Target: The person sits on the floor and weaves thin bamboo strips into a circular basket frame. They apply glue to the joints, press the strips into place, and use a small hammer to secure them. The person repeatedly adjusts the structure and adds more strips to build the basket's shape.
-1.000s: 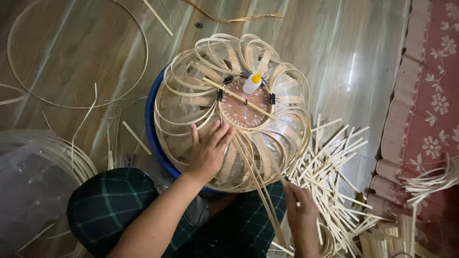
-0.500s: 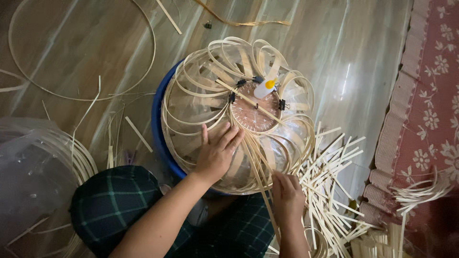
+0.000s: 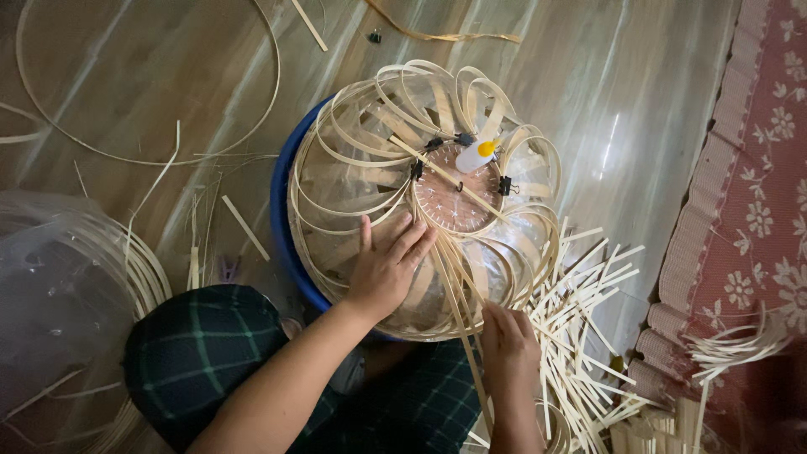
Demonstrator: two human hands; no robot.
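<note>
Bamboo-strip looped dome (image 3: 420, 193) looks mostly woven; left hand (image 3: 387, 269) presses flat and open, right hand (image 3: 507, 353) pinches loose bamboo strips (image 3: 458, 294) at the near rim.

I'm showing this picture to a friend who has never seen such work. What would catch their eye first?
Most striking is the domed frame of looped bamboo strips in the middle, sitting on a blue tub, with black clips and a small white bottle around its round centre. The left hand lies flat on the frame, while the right hand is at the long strips at its near edge. A heap of cut strips lies on the floor to the right.
</note>
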